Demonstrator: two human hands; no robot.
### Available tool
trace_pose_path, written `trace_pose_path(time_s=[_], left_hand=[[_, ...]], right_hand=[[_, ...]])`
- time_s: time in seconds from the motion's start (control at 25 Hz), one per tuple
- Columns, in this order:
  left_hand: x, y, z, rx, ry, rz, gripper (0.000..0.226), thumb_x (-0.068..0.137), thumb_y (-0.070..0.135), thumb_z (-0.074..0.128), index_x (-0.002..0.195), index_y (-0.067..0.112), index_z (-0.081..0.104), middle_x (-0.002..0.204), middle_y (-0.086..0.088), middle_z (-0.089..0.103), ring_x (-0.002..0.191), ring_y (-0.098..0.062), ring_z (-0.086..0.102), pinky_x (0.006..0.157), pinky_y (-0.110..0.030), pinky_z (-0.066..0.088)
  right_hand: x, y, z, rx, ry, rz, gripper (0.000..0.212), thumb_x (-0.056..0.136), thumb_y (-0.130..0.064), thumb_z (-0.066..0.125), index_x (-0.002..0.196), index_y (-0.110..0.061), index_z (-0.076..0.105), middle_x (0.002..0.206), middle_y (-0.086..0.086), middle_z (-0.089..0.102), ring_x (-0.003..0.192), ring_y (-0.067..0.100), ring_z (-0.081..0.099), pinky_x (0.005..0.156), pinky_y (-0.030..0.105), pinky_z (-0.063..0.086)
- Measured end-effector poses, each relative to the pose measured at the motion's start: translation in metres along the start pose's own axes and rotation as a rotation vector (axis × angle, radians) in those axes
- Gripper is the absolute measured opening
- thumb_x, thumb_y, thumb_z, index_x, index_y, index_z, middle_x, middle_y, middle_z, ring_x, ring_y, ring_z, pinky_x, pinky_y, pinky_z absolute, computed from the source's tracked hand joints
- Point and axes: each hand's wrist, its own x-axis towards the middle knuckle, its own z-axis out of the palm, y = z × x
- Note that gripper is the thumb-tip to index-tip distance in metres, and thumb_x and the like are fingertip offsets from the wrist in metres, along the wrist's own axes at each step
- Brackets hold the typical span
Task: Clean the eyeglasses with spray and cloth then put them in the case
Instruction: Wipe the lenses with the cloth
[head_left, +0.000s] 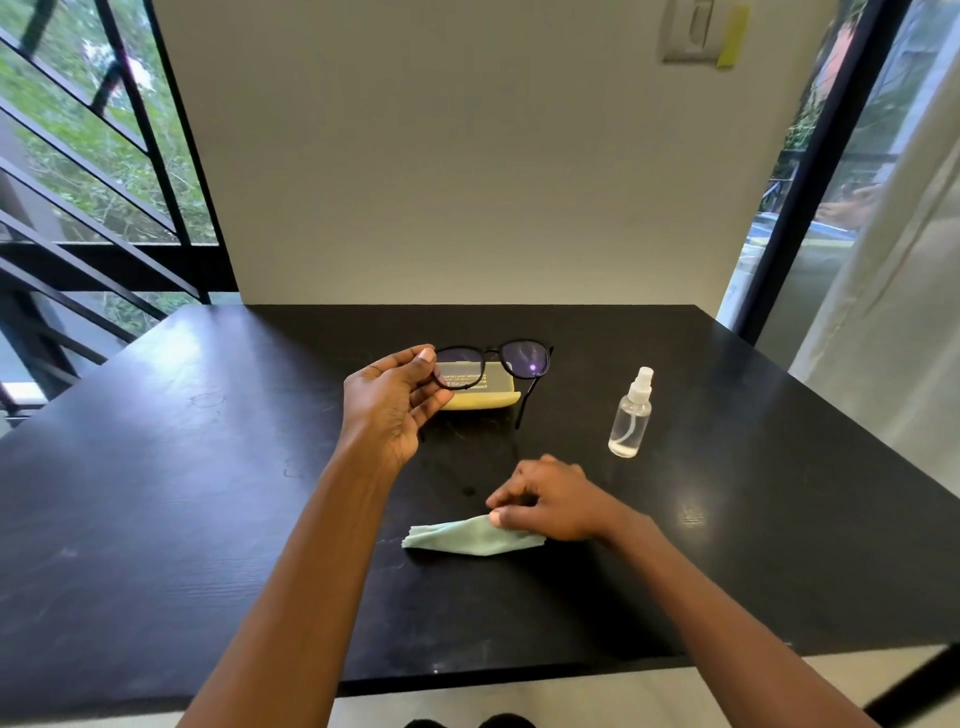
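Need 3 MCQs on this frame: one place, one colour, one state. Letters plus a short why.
1. The spray bottle stands:
A. right of the case
B. on the cloth
C. in the left hand

2. The cloth is:
A. red
B. pale green
C. black

3. The eyeglasses are:
A. inside the case
B. folded on the table
C. held up by the left hand, temples open

Key: 1 A, it stands upright on the table, right of the yellow case. 2 B, pale green under the right hand. 3 C, the left hand pinches the rim.
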Motion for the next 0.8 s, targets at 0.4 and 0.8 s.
trace_pose_path(time_s=[0.4,0.8], left_hand=[[-0.004,-0.003,0.001,0.009,-0.017,-0.01,0.007,0.084,0.008,0.062,0.089,0.005,0.066,0.073,-0.009,0.063,0.067,-0.017,0.062,0.06,-0.028,0.058],[-0.005,-0.01,0.006,-0.009,-0.014,-0.031,0.005,0.085,0.006,0.062,0.084,0.006,0.067,0.074,-0.011,0.067,0.062,-0.016,0.065,0.057,-0.027,0.058]], right_hand=[[-0.009,-0.019,-0.025,0.245,0.097,-0.044,0.007,0.085,-0.027,0.064,0.088,-0.024,0.07,0.083,-0.016,0.057,0.081,0.005,0.055,0.076,0.026,0.046],[0.005,-0.058,-0.081,1.01,0.769,0.029,0.011,0.089,-0.025,0.058,0.079,-0.023,0.063,0.075,-0.004,0.064,0.074,0.014,0.06,0.067,0.033,0.053]])
